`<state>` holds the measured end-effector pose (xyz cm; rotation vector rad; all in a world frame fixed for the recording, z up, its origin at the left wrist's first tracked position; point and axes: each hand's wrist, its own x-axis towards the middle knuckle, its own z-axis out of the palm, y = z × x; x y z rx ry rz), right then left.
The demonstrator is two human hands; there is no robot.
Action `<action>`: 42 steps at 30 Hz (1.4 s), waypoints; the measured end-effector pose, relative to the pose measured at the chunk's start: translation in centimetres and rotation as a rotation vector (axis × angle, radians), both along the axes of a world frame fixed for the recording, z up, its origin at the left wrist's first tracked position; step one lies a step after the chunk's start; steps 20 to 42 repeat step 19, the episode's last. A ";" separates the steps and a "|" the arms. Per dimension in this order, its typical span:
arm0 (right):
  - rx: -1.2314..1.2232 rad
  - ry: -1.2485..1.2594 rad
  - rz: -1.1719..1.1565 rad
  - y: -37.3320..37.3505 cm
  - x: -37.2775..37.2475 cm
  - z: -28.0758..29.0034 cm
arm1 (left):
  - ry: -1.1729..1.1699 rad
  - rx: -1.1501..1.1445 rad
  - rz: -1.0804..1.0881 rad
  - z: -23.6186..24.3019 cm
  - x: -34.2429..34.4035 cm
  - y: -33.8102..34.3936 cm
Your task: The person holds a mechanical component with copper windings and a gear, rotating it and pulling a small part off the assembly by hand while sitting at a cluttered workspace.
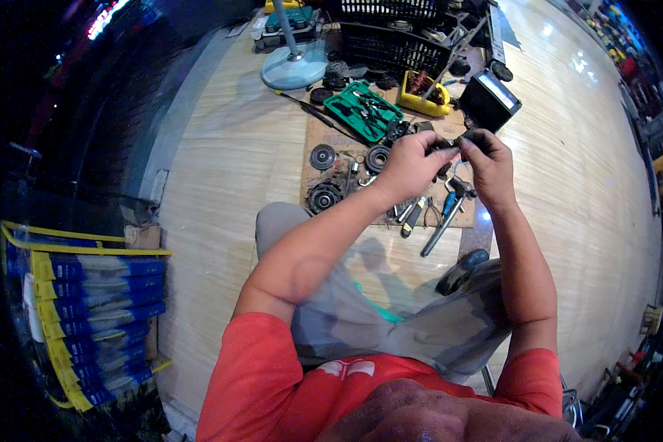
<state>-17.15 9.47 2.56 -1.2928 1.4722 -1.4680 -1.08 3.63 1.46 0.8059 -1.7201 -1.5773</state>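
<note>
Both hands meet above the right part of a cardboard sheet (pixel 318 136) on the floor, fingertips pinched close together. My left hand (pixel 418 163) and my right hand (pixel 489 163) are closed on something small and dark that I cannot make out. Beneath and left of them lie round metal parts: a pulley (pixel 322 156), a ring-shaped part (pixel 376 158) and a larger toothed-looking rotor (pixel 324 197). Below the hands are a hammer (pixel 440 228), pliers (pixel 432 214) and a black-and-yellow handled tool (pixel 412 219).
Farther off stand an open green tool case (pixel 362 110), a yellow container (pixel 424 94) with reddish parts, a black battery (pixel 490 102), black crates (pixel 395 50) and a round pale stand base (pixel 295 66). A yellow rack (pixel 88 243) of blue boxes is at left.
</note>
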 end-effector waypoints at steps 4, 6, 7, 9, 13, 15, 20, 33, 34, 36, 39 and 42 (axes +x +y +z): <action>0.073 -0.094 0.019 -0.2 0.1 -0.4 | -0.051 -0.330 0.116 -0.2 0.2 0.2; 0.140 -0.225 0.046 0.0 0.3 0.1 | -0.063 -0.261 0.092 0.2 0.7 0.3; 0.171 -0.296 0.066 0.0 0.6 0.5 | -0.055 -0.219 0.058 0.9 1.0 0.3; 0.176 -0.353 0.102 0.3 0.9 0.8 | -0.010 -0.171 0.010 0.9 0.9 0.3; 0.114 -0.244 0.115 0.2 -0.4 -0.6 | 0.122 0.106 -0.174 -0.3 0.3 -0.2; 0.044 -0.235 0.102 0.1 -0.1 -0.9 | 0.183 0.179 -0.196 -0.8 0.0 -0.2; 0.060 -0.136 0.042 -0.3 -0.4 -1.1 | 0.039 -0.092 -0.067 -1.0 0.3 -0.4; 0.060 -0.136 0.042 -0.3 -0.4 -1.1 | 0.039 -0.092 -0.067 -1.0 0.3 -0.4; 0.060 -0.136 0.042 -0.3 -0.4 -1.1 | 0.039 -0.092 -0.067 -1.0 0.3 -0.4; 0.060 -0.136 0.042 -0.3 -0.4 -1.1 | 0.039 -0.092 -0.067 -1.0 0.3 -0.4; 0.060 -0.136 0.042 -0.3 -0.4 -1.1 | 0.039 -0.092 -0.067 -1.0 0.3 -0.4; 0.060 -0.136 0.042 -0.3 -0.4 -1.1 | 0.039 -0.092 -0.067 -1.0 0.3 -0.4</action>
